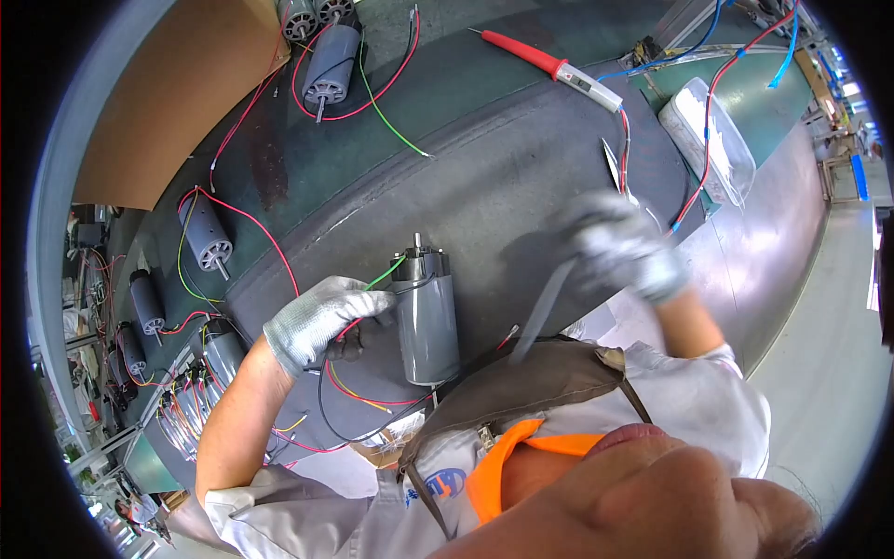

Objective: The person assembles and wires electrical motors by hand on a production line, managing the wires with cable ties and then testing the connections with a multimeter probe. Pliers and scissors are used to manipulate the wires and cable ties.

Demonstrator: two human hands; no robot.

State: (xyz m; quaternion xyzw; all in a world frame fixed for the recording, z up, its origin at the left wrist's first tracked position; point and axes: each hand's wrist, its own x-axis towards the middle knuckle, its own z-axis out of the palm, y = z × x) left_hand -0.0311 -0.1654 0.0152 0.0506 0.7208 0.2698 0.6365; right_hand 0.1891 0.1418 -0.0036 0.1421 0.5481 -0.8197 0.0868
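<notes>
A grey cylindrical motor (428,326) with a black end cap lies in front of me, its shaft pointing away. My left hand (326,317), in a pale glove, is closed beside the cap on the motor's wires; the green wire (386,274) runs from its fingers to the cap. My right hand (624,247), also gloved, is smeared by motion to the right of the motor. From it hangs a pale grey, see-through strip (545,312), too blurred to name. Scissors, partly hidden, show a blade (611,163) beyond the right hand.
A red and white test probe (568,79) lies at the far side. At the right stands a clear plastic box (708,135) with white contents. More motors with loose wires, such as one motor (205,238), lie to the left. A brown cardboard sheet (154,102) is at the far left.
</notes>
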